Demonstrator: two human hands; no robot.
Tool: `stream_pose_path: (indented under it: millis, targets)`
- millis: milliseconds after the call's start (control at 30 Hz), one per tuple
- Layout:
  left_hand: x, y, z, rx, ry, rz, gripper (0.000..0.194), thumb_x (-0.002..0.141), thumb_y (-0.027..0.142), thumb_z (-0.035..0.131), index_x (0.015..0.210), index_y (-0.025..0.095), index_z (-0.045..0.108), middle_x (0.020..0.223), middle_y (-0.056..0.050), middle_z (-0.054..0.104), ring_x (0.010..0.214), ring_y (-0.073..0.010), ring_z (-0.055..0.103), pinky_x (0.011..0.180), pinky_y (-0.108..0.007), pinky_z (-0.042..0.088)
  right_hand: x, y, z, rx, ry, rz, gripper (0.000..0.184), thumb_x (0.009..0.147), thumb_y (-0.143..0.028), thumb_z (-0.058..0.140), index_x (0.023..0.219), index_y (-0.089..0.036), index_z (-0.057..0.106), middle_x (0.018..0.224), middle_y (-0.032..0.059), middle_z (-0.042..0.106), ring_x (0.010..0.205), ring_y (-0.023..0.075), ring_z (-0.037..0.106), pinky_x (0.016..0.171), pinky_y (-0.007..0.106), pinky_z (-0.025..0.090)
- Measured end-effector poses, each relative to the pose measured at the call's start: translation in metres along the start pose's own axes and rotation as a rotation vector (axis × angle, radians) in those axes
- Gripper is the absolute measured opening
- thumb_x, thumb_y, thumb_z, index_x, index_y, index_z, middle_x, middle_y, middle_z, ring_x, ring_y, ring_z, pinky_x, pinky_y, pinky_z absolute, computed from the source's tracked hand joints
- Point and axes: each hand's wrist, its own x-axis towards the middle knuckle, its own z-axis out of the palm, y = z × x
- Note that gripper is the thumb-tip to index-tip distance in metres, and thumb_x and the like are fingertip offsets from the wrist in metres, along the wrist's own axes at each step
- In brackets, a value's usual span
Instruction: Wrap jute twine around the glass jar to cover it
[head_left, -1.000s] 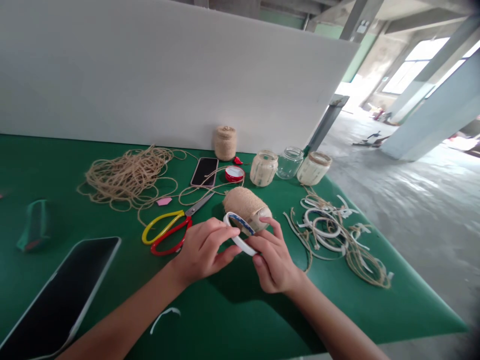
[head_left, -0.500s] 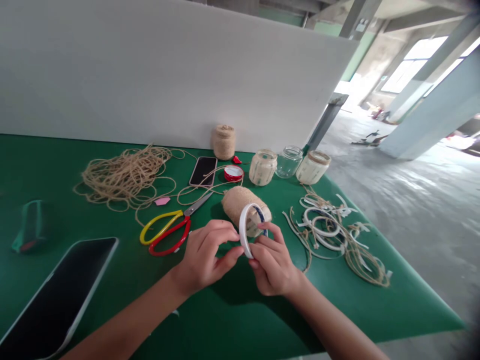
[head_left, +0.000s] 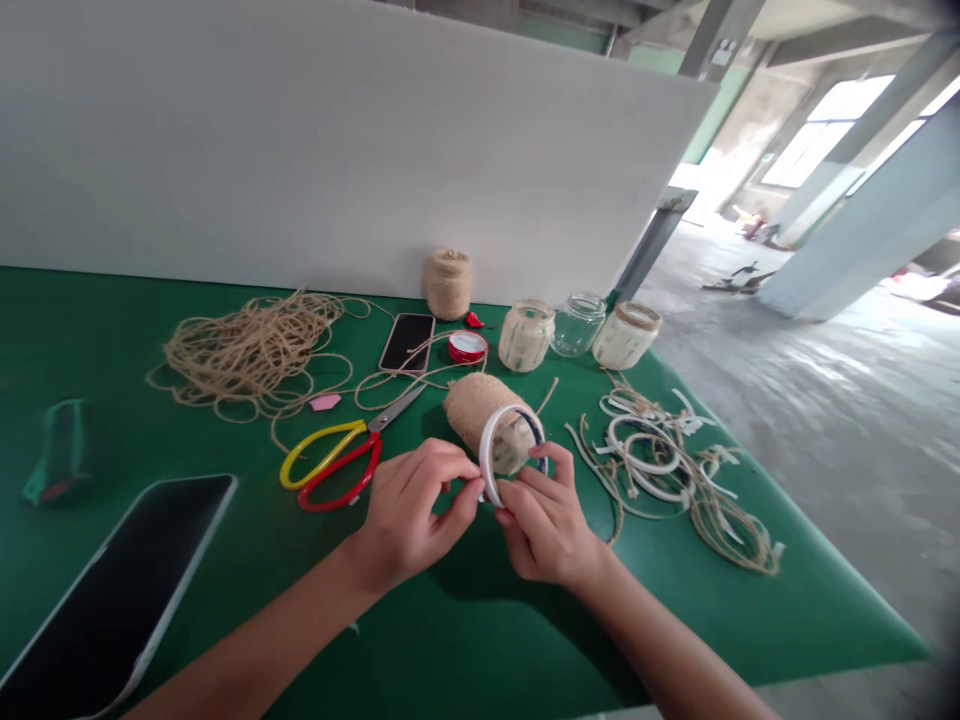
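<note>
My right hand (head_left: 546, 520) grips a white roll of tape (head_left: 491, 450) by its lower rim and holds it upright on edge. My left hand (head_left: 409, 512) is closed in a pinch at the roll's lower left edge, thumb and forefinger together on the tape. Just behind the roll lies a jar wrapped in jute twine (head_left: 480, 408), on its side on the green table (head_left: 465, 640). Seen through the ring is the jar's bare glass end.
Yellow and red scissors (head_left: 334, 462) lie left of my hands. A loose twine heap (head_left: 251, 350), a phone (head_left: 409, 342), a red lid (head_left: 468, 347) and several jars (head_left: 528, 335) sit behind. Tape strips and twine scraps (head_left: 667, 465) lie right, a tablet (head_left: 97, 600) front left.
The tape roll has turned from lying tilted and flat to standing upright on edge. My left hand's fingers have closed into a pinch at its lower edge.
</note>
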Motion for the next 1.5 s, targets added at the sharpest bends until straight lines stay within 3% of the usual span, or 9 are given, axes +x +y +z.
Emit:
stream_pose_path:
  millis: [333, 433, 633, 833, 1033, 1333, 1500]
  targets:
    - [0.001, 0.002, -0.001, -0.102, -0.086, -0.153, 0.010, 0.075, 0.011, 0.054, 0.078, 0.018, 0.048, 0.069, 0.001, 0.053, 0.055, -0.0078, 0.047, 0.050, -0.020, 0.041, 0.001, 0.000, 0.001, -0.069, 0.003, 0.009, 0.012, 0.080, -0.012, 0.043, 0.087, -0.013, 0.052, 0.061, -0.0011, 0.059, 0.055, 0.0117, 0.050, 0.079, 0.039, 0.031]
    - [0.000, 0.003, 0.000, -0.122, -0.125, -0.133, 0.010, 0.075, 0.010, 0.054, 0.077, 0.018, 0.048, 0.069, 0.002, 0.053, 0.056, -0.0075, 0.047, 0.051, -0.019, 0.041, 0.001, 0.000, 0.001, -0.080, 0.003, 0.024, 0.011, 0.080, -0.012, 0.044, 0.087, -0.012, 0.052, 0.062, -0.0006, 0.061, 0.055, 0.0115, 0.050, 0.077, 0.039, 0.031]
    - [-0.003, 0.004, 0.005, -0.030, -0.017, -0.160, 0.019, 0.076, 0.016, 0.058, 0.093, 0.017, 0.050, 0.077, -0.001, 0.056, 0.056, -0.0074, 0.048, 0.052, -0.020, 0.044, 0.004, 0.001, -0.001, -0.101, 0.005, 0.047, 0.011, 0.081, -0.011, 0.043, 0.086, -0.012, 0.052, 0.063, -0.0010, 0.060, 0.055, 0.0112, 0.052, 0.077, 0.038, 0.029]
    - [-0.004, 0.004, 0.009, -0.048, -0.010, -0.158, 0.017, 0.079, 0.016, 0.056, 0.096, 0.017, 0.054, 0.073, -0.001, 0.058, 0.057, -0.0083, 0.051, 0.051, -0.019, 0.045, 0.004, 0.001, 0.000, -0.132, -0.010, 0.062, 0.012, 0.081, -0.011, 0.042, 0.087, -0.013, 0.053, 0.065, -0.0016, 0.060, 0.055, 0.0105, 0.051, 0.078, 0.037, 0.027]
    - [-0.005, 0.007, 0.011, -0.178, -0.005, -0.336, 0.010, 0.080, 0.018, 0.055, 0.091, 0.018, 0.053, 0.074, 0.001, 0.056, 0.057, -0.0078, 0.052, 0.053, -0.019, 0.046, 0.002, 0.001, 0.002, -0.171, -0.013, 0.082, 0.011, 0.082, -0.012, 0.042, 0.086, -0.014, 0.052, 0.064, -0.0026, 0.059, 0.055, 0.0100, 0.050, 0.079, 0.036, 0.026]
    - [-0.002, 0.008, 0.010, -0.403, -0.091, -0.600, 0.008, 0.083, 0.025, 0.051, 0.088, 0.019, 0.051, 0.078, 0.000, 0.056, 0.065, -0.0104, 0.055, 0.058, -0.021, 0.047, 0.001, 0.004, 0.004, -0.201, -0.034, 0.082, 0.011, 0.082, -0.012, 0.043, 0.087, -0.014, 0.053, 0.063, -0.0033, 0.058, 0.055, 0.0095, 0.050, 0.077, 0.035, 0.026]
    - [-0.002, 0.007, 0.010, -0.450, -0.091, -0.602, 0.005, 0.084, 0.023, 0.049, 0.084, 0.019, 0.049, 0.075, 0.000, 0.052, 0.065, -0.0103, 0.053, 0.057, -0.021, 0.046, 0.002, 0.004, 0.003, -0.212, -0.040, 0.088, 0.011, 0.083, -0.012, 0.043, 0.088, -0.014, 0.052, 0.062, -0.0037, 0.057, 0.054, 0.0095, 0.050, 0.076, 0.035, 0.025]
